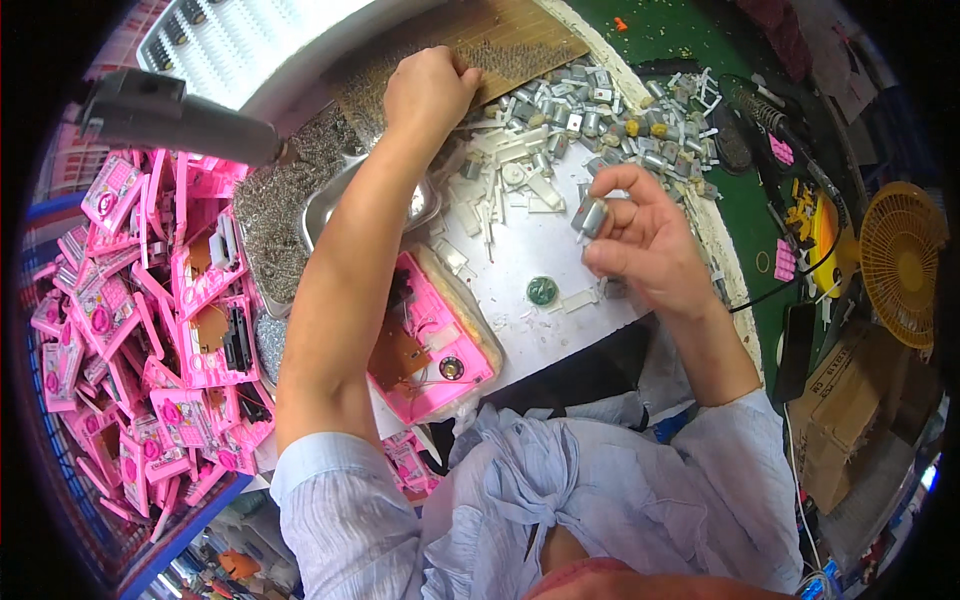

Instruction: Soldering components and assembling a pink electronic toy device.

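Between the thumb and fingers of my right hand (650,240) is a small silver motor (592,217), raised above the white worktop (510,300). My left hand (430,95) reaches to the far side, over a brown board (520,45) covered with many tiny upright metal pieces. Its fingers are closed, their tips hidden behind the hand, so what they hold cannot be seen. In front of me an open pink plastic housing (425,375), with wires and a round black part inside, lies on a padded rest (480,335). My left forearm partly covers it.
Small motors (650,135) are heaped at the far right, beside loose white plastic parts (515,175). A metal tray (425,205) and a heap of small metal pieces (285,195) lie under my left arm. Pink housings (110,310) fill a basket at left. A grey tool (180,115) juts in.
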A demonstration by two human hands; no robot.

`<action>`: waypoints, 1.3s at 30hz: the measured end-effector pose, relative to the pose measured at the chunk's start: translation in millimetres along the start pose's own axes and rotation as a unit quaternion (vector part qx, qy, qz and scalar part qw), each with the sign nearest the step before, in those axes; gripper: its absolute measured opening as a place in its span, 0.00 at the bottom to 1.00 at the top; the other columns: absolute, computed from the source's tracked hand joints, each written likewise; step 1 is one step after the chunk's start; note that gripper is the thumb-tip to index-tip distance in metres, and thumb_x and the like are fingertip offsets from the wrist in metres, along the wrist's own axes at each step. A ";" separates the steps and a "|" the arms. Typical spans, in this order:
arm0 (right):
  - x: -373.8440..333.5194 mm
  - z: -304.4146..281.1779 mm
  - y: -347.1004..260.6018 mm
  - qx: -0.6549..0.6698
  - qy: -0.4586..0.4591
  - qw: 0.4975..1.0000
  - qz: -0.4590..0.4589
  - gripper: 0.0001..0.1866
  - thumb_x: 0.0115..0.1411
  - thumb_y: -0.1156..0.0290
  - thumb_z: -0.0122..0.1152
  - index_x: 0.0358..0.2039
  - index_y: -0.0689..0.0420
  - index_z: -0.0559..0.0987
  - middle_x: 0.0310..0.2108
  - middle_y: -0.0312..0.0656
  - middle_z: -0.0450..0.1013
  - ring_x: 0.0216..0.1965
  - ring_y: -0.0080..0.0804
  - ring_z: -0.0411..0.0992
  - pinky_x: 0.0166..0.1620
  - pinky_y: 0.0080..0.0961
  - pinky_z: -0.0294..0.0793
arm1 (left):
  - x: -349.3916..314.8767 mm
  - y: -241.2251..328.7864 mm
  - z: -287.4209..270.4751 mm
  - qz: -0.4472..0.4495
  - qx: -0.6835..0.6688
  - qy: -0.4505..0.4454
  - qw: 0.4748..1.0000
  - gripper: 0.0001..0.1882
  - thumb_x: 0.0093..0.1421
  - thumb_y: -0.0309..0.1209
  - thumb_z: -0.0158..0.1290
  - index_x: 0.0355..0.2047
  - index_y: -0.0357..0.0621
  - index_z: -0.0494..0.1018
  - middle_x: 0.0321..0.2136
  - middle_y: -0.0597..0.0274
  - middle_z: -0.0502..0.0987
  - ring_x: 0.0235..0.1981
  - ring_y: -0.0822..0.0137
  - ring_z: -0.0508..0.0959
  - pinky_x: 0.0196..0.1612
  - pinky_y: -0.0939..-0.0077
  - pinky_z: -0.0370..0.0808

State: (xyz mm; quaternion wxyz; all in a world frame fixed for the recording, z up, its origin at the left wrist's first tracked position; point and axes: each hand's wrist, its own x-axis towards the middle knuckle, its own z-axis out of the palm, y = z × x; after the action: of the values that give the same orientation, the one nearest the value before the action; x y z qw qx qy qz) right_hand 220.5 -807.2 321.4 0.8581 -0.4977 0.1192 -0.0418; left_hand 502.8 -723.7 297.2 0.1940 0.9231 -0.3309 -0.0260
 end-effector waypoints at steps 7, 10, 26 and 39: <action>-15.6 -7.6 2.1 0.008 0.017 0.999 -0.026 0.27 0.57 0.85 0.67 0.55 0.58 0.68 0.37 0.35 0.76 0.39 0.18 0.73 0.44 0.15 0.72 | 17.2 11.4 12.2 -0.033 0.056 0.000 0.998 0.17 0.57 0.44 0.63 0.38 0.44 0.84 0.38 0.49 0.84 0.42 0.49 0.84 0.46 0.56 0.81; -16.3 -10.5 5.3 -0.015 0.013 0.999 -0.037 0.27 0.58 0.86 0.67 0.55 0.58 0.68 0.37 0.35 0.75 0.39 0.18 0.73 0.45 0.15 0.72 | 13.4 13.8 21.0 -0.054 0.061 0.043 0.996 0.14 0.57 0.38 0.61 0.36 0.39 0.83 0.37 0.46 0.84 0.40 0.49 0.84 0.45 0.58 0.81; -19.6 4.0 21.2 -0.503 -0.034 0.863 -0.029 0.18 0.57 0.77 0.64 0.48 0.54 0.74 0.20 0.36 0.72 0.22 0.29 0.73 0.28 0.26 0.71 | 8.6 17.3 27.7 -0.039 -0.032 0.138 0.989 0.14 0.53 0.33 0.62 0.34 0.34 0.82 0.37 0.38 0.83 0.41 0.41 0.83 0.47 0.54 0.79; -7.7 14.7 42.2 -0.672 -0.101 0.728 -0.093 0.16 0.56 0.76 0.60 0.46 0.55 0.73 0.21 0.43 0.73 0.24 0.45 0.74 0.30 0.40 0.71 | -216.5 3.4 -87.8 0.065 -0.380 0.024 0.922 0.07 0.61 0.17 0.59 0.39 0.34 0.79 0.31 0.66 0.80 0.33 0.79 0.79 0.37 0.87 0.76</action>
State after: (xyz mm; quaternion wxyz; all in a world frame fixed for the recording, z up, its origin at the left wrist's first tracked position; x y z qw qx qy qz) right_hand 214.7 -772.2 293.2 0.2982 -0.9541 -0.0182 0.0200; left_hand 347.4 -561.7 362.1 0.5396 0.7570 -0.3502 -0.1148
